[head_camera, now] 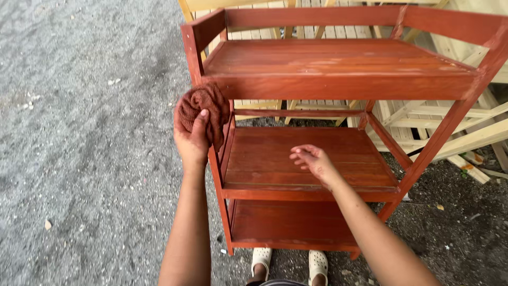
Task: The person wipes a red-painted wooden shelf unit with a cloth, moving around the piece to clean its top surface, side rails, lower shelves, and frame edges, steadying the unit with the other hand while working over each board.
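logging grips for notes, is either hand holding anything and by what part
The left hand holds a bunched, stain-soaked rag by its lower part, pressed to the shelf post. The right hand holds nothing.

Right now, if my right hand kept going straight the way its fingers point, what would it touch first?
Probably the left front post of the red-brown wooden shelf rack: the right hand hovers over the middle shelf, fingers pointing left; depth is unclear.

Stained wood, soft cloth, rough ground

The shelf rack [338,69] is wood with a red-brown stain, smooth and faintly glossy on its boards, with paler streaks on the top shelf. The rag [203,106] bunched in the left hand [191,143] is a soft, nubbly cloth soaked the same red-brown. Behind stand bare wooden frames [423,114], pale and matt. The ground [84,132] is grey, gritty and rough. The white clogs [288,262] look like matt plastic.
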The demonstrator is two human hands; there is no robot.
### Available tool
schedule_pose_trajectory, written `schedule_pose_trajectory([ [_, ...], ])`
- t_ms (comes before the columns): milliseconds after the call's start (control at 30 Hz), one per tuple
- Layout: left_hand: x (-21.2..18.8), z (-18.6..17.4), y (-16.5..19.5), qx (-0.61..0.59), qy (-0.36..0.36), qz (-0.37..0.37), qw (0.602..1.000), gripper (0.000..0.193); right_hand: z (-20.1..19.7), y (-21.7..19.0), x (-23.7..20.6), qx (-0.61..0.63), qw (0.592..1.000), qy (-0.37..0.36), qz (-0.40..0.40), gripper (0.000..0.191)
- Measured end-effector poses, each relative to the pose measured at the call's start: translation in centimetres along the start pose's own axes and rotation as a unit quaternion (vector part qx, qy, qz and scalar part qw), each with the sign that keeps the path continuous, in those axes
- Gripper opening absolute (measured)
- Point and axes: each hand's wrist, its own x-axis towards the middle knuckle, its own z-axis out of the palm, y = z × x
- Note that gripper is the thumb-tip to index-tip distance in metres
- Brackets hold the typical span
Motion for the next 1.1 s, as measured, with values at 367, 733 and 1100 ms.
schedule_pose_trajectory([
  [367,-16.1,-5.4,-12.8,0.551,-0.112,0.018,0.826,0.053,-1.0,12.9,-1.1,-0.027,0.994,-0.089,-0.057,0.023],
  [733,-22.0,-4.0,-19.8,0.645,-0.049,-0.114,0.754,0.032,-12.2,21.9,-5.5,-0.035,0.995,-0.049,-0.078,0.017],
  [1100,-34.9,22.2,-26.6,0.631,-0.252,-0.159,0.716,0.047,-24.8,25.3,-9.0,0.045,0.982,0.151,-0.099,0.018],
])
